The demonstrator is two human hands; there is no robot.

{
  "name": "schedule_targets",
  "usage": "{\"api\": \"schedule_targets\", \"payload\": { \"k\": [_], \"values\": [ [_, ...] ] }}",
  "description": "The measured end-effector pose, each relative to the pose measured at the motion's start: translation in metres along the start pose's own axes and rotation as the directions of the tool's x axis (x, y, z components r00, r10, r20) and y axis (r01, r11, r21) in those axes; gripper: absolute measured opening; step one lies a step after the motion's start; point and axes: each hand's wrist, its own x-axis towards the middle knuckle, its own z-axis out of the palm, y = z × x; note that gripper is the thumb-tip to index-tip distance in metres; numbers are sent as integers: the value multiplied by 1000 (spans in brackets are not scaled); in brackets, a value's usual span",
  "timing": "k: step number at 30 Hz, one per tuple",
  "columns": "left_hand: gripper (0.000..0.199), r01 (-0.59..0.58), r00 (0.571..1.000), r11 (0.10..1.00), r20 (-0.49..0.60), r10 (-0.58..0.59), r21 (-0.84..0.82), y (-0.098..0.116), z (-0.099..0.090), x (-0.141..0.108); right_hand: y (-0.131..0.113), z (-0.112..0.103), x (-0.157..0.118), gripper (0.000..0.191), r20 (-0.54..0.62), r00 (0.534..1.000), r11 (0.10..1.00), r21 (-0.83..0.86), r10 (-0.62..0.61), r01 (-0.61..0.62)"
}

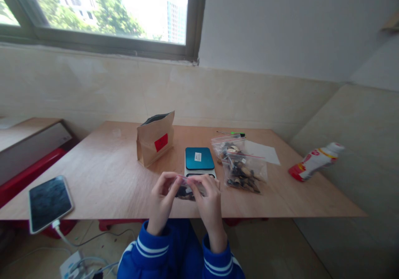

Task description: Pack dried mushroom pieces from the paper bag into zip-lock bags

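Both hands together on a small zip bag [187, 191] — held just in front of a digital scale [199, 158].

We log the left hand [161, 202] and right hand [208, 200] close together, pinching the bag's red-striped top edge; dark dried pieces sit in its lower part, and we cannot tell whether it touches the plywood table [93, 179]. The scale has a teal top with a white label. Just right of it lies a larger zip bag [241, 167] of dried pieces, partly over a white paper sheet [264, 152]. To its left stands a kraft paper pouch [155, 140] with a red label — top open. A phone [49, 203] lies by the left edge, cable attached; a plastic bottle [314, 161] lies well right.
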Motion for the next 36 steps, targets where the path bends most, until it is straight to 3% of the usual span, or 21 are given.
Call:
{"api": "schedule_targets", "payload": {
  "k": [12, 21, 25, 36],
  "values": [
    [9, -85, 995, 996, 51, 83, 36, 7, 0, -4, -7, -2, -1, 21, -113, 993, 999, 10, -43, 44],
    [8, -114, 993, 993, 10, 113, 17, 6, 0, -2, -11, -4, 0, 4, 21, 1000, 999, 41, -8, 7],
    [11, -55, 997, 998, 63, 54, 7, 8, 2, -5, -12, 0, 0, 3, -14, 999, 998, 32, -47, 47],
    [9, -140, 987, 980, 97, 127, 139, 5, 8, -5, -10, 4, -3, 19, -139, 990, 999, 13, -28, 30]
  ]
}}
